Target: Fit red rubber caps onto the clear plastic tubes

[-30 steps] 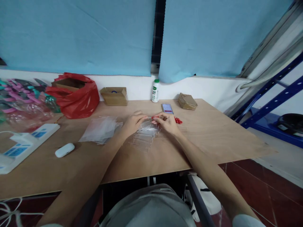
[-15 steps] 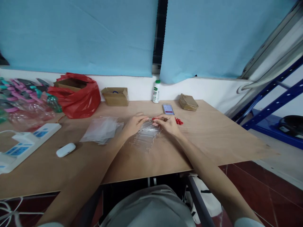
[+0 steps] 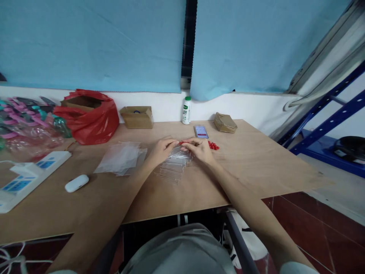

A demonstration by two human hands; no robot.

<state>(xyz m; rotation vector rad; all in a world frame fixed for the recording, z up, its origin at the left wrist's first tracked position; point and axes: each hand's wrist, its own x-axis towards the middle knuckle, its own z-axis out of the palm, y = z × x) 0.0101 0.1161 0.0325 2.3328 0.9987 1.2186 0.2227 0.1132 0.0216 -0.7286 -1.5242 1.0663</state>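
My left hand (image 3: 163, 149) is closed in a pinch just above a pile of thin clear tubes (image 3: 173, 167). It grips one clear tube, mostly hidden by the fingers. Right beside it, my right hand (image 3: 200, 150) pinches a small red cap (image 3: 181, 143) at the tube's end. The fingertips of both hands almost meet there. Behind my right hand lies a cluster of red caps (image 3: 213, 145).
Clear plastic bags (image 3: 118, 158) lie left of the tubes. A phone (image 3: 201, 131), a white bottle (image 3: 186, 110), a cardboard box (image 3: 137, 117) and a brown packet (image 3: 225, 122) stand farther back. A power strip (image 3: 57, 158), white case (image 3: 76, 183) and red bag (image 3: 97, 121) occupy the left.
The red cap has moved left, up against my left fingertips, and the short gap between my hands has closed. The view has shifted slightly.
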